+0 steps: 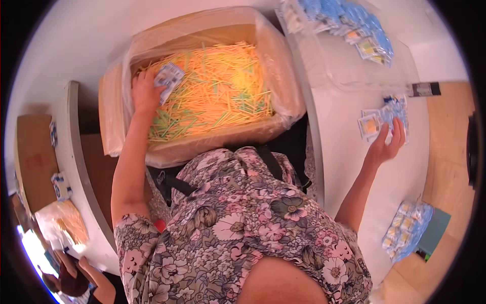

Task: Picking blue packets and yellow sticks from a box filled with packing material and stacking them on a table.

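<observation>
Between the thumb and fingers of the left hand [146,93], a flat blue-and-white plastic packet [170,77] is gripped. Beneath this grip, thin orange, yellow and green sticks [217,91] are heaped in a plastic-lined brown cardboard box [195,33]. Well to its right, small clear-and-blue packets [370,124] are met by the right hand [389,143], fingers parted; whether any is pinched cannot be told.

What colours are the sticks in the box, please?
The sticks are mostly orange, yellow and green, shown best in the head view.
</observation>
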Demonstrator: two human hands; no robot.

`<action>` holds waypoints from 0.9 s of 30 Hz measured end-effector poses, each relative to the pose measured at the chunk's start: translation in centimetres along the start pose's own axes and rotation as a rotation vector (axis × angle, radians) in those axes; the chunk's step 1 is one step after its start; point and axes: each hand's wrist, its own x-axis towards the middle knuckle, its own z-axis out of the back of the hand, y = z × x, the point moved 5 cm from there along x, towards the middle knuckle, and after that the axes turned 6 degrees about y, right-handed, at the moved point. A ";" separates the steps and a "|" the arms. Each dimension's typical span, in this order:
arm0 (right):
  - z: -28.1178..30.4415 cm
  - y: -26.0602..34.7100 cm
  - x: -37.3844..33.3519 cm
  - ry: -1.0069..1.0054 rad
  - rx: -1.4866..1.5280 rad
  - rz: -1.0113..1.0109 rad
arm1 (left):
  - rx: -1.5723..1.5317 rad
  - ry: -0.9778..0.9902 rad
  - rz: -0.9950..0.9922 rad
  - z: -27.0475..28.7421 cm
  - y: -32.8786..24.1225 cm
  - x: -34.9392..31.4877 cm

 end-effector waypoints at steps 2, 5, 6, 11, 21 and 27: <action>-0.1 5.5 -0.3 -0.012 0.162 0.123 | -0.020 -0.028 0.034 0.2 0.1 -0.2; -1.4 14.6 -0.3 0.174 0.397 0.429 | -0.085 -0.040 0.080 -0.3 2.1 -0.4; -2.7 17.5 -0.1 0.285 0.510 0.458 | -0.120 -0.024 0.102 -0.7 2.8 -0.4; -12.1 24.0 0.3 0.665 0.730 0.430 | -0.119 -0.098 0.018 -0.8 3.0 -0.2; -28.5 29.4 -3.6 1.181 0.155 0.976 | -0.750 -0.205 -0.096 1.1 0.6 -0.5; -29.6 30.0 -4.4 1.172 0.239 1.135 | -0.920 -0.090 -0.108 -0.7 0.6 -0.3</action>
